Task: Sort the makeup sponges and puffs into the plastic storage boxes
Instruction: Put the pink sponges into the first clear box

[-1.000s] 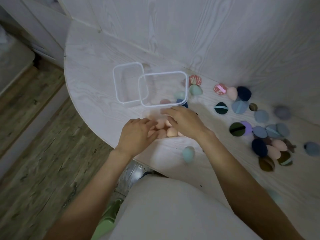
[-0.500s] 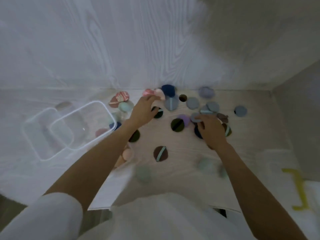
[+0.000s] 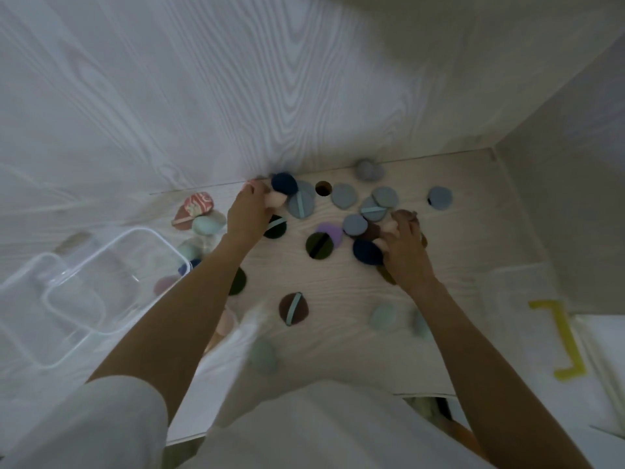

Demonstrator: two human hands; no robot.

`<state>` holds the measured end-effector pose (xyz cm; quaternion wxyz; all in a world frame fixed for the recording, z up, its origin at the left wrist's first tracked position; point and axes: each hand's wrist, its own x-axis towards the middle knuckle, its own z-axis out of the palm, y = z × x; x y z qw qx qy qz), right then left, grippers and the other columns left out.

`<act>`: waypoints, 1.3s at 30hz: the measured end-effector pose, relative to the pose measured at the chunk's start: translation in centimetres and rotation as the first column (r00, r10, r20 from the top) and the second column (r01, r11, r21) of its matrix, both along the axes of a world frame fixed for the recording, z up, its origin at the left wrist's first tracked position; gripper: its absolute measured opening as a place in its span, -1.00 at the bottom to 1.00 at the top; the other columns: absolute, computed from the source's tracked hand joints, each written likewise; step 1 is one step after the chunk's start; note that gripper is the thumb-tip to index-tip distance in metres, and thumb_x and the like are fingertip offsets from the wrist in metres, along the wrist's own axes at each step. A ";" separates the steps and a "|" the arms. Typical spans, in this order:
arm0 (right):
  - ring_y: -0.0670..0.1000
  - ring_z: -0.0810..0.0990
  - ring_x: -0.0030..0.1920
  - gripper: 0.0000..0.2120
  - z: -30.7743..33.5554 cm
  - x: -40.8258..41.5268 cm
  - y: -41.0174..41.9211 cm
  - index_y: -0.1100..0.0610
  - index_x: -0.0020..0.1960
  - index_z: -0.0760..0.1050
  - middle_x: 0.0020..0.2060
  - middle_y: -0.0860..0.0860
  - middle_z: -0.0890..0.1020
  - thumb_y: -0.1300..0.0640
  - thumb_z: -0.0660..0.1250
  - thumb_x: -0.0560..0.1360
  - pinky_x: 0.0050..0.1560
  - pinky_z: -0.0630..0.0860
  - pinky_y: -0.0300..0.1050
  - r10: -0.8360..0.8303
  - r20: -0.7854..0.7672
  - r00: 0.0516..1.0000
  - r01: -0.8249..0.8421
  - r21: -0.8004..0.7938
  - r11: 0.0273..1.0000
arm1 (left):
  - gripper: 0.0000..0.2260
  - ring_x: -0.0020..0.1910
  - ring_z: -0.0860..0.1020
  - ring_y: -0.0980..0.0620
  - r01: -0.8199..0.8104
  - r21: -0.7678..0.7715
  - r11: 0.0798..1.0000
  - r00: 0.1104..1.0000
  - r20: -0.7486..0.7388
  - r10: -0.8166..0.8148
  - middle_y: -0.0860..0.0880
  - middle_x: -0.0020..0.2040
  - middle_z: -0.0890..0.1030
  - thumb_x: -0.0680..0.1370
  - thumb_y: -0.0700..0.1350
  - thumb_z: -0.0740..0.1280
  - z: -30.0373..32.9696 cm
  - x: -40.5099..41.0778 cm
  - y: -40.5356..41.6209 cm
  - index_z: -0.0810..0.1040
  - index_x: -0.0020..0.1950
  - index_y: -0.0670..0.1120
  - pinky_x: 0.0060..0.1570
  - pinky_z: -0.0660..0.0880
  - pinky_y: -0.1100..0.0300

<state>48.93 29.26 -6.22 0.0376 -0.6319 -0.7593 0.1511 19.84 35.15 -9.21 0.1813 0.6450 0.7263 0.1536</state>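
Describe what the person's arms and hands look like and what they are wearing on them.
Both forearms are bare, and neither the left hand nor the right hand wears a glove. No ring, watch or bracelet shows. A loose white short sleeve covers the left upper arm; the right sleeve is out of view.

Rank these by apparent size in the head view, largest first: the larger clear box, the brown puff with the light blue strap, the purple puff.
1. larger clear box
2. brown puff with the light blue strap
3. purple puff, partly covered by neighbouring puffs, so its full size is uncertain.
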 end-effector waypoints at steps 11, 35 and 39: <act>0.15 0.48 0.07 -0.66 3.3 -8.3 -5.4 0.20 0.19 0.46 0.07 0.15 0.54 0.19 0.38 0.43 0.08 0.38 -0.08 0.124 -0.260 0.958 -0.085 0.154 0.984 | -0.69 -0.07 0.54 0.25 -0.449 0.014 0.894 0.714 0.608 0.349 0.11 0.02 0.54 0.52 -0.09 0.35 7.7 -2.1 -19.0 0.38 0.23 0.06 -0.14 0.50 0.36; -0.05 0.52 -0.06 -0.70 2.1 -18.5 -10.1 0.12 0.08 0.43 -0.01 0.00 0.57 0.23 0.43 0.39 -0.09 0.53 -0.04 0.226 -0.533 0.815 -0.279 -0.019 0.960 | -0.71 -0.07 0.53 -0.16 -0.282 0.219 0.934 0.939 -0.136 0.316 -0.14 0.05 0.56 0.36 -0.19 0.46 2.7 -9.8 -26.1 0.60 0.07 -0.17 -0.31 0.49 0.11; -0.03 0.53 -0.06 -0.71 2.0 -18.7 -10.2 0.13 0.08 0.43 -0.01 0.01 0.56 0.23 0.42 0.40 -0.10 0.55 0.02 0.230 -0.553 0.801 -0.278 -0.002 0.961 | -0.73 -0.12 0.55 -0.13 -0.249 0.181 0.951 0.964 -0.051 0.262 -0.14 0.05 0.55 0.40 -0.22 0.43 2.8 -10.5 -25.9 0.58 0.09 -0.16 -0.30 0.49 0.14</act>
